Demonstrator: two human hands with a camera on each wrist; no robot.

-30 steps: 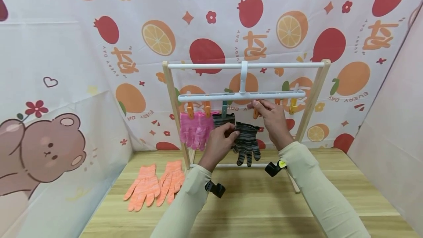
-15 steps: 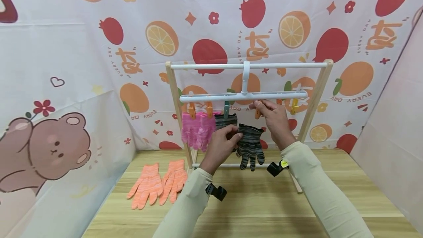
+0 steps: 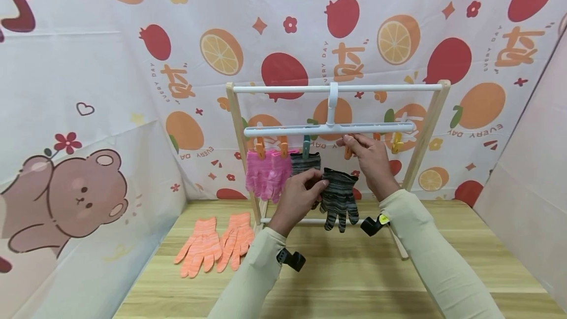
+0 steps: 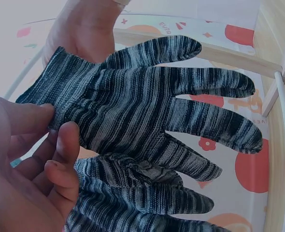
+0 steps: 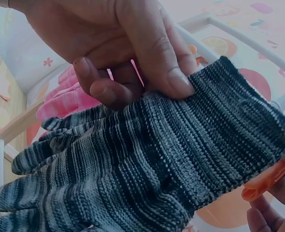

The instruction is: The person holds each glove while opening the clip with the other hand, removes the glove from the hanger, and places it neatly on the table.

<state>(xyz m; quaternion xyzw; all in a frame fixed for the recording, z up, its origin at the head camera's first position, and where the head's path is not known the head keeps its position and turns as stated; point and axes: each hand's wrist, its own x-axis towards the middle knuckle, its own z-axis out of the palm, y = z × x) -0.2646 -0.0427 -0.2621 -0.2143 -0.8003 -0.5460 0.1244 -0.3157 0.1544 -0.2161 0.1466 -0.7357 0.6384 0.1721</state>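
My left hand (image 3: 298, 200) pinches the cuff edge of a black-and-grey striped knit glove (image 3: 340, 200), whose fingers dangle downward. To its right, my right hand (image 3: 373, 164) grips an orange clothespin (image 3: 348, 152) under the white hanger (image 3: 288, 131). That clothespin (image 5: 264, 182) sits just beyond the cuff in the right wrist view, and whether it touches the cuff cannot be told. A matching striped glove (image 3: 305, 162) hangs from a green clothespin (image 3: 306, 147), partly behind my left hand. Pink gloves (image 3: 267, 175) hang at the hanger's left from two orange clothespins.
A wooden rack with a white top bar (image 3: 385, 87) bears the hanger. A yellow clothespin (image 3: 396, 143) hangs near the hanger's right end, beside another orange one. Two orange gloves (image 3: 201, 247) lie on the wooden table (image 3: 336, 279), left of the rack. Printed cloth stands behind.
The striped glove in my left hand has shifted slightly down and right. My right hand keeps hold of the orange clothespin. The whole head view has drifted a little.
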